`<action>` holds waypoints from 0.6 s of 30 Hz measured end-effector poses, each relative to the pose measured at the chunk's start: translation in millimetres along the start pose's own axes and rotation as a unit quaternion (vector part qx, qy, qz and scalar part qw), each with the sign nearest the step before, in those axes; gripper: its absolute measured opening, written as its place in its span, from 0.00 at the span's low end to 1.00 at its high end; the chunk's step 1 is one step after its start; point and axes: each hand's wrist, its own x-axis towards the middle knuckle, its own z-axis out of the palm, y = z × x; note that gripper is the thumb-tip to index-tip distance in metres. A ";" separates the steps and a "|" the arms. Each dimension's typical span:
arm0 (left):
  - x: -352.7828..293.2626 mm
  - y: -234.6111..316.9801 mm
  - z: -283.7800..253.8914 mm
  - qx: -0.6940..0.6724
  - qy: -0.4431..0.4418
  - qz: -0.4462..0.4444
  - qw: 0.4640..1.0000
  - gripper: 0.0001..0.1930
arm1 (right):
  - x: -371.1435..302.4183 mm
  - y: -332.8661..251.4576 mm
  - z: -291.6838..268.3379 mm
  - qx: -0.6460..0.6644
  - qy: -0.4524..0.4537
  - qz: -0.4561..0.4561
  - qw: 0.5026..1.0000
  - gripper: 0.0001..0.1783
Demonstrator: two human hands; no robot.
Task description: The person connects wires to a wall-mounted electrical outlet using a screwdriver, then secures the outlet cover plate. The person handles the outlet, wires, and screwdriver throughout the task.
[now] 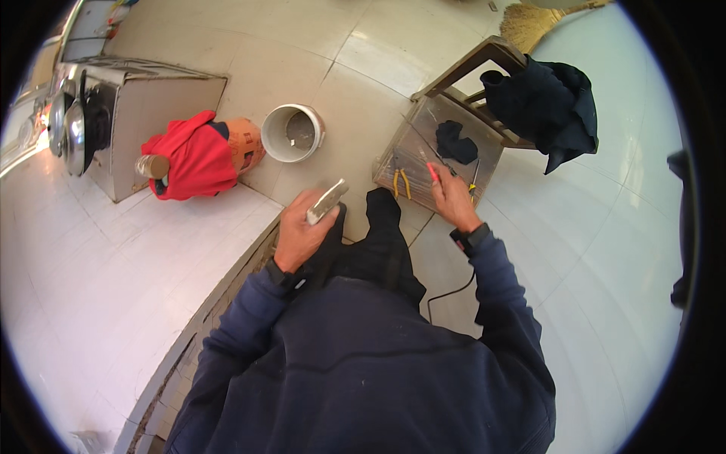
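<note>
My left hand [300, 236] is closed round a flat, whitish, block-like piece [327, 201], which tilts up above the fingers; its exact kind is unclear. Over the seat of a wooden chair [420, 125], my right hand [456, 203] grips a slim red-handled tool [432, 172]. The far end of that tool is too faint to name. Pliers with yellow handles [401, 184] lie at the seat's near left corner. A thin tool with a yellow and black handle [473, 186] is beside my right hand. A crumpled black cloth [455, 143] rests farther back on the seat.
A dark garment [544, 110] hangs over the chair's back. A white bucket [318, 138] stands on the floor beside an orange container [245, 142] draped with red cloth [193, 157]. At left are a white counter [68, 250] and pan lids [76, 136]. A broom [529, 26] lies behind.
</note>
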 end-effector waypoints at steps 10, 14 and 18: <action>-36.6 30.0 -72.4 0.025 0.051 0.186 0.981 0.14 | -80.8 -247.9 -2.5 0.164 -0.092 -0.042 0.981 0.14; -50.9 26.2 -95.3 0.036 0.063 0.215 0.974 0.14 | -100.5 -292.1 23.5 0.122 -0.008 -0.135 0.983 0.17; -58.4 22.0 -109.4 0.032 0.064 0.234 0.969 0.14 | -115.9 -320.8 45.8 0.070 0.024 -0.163 0.984 0.27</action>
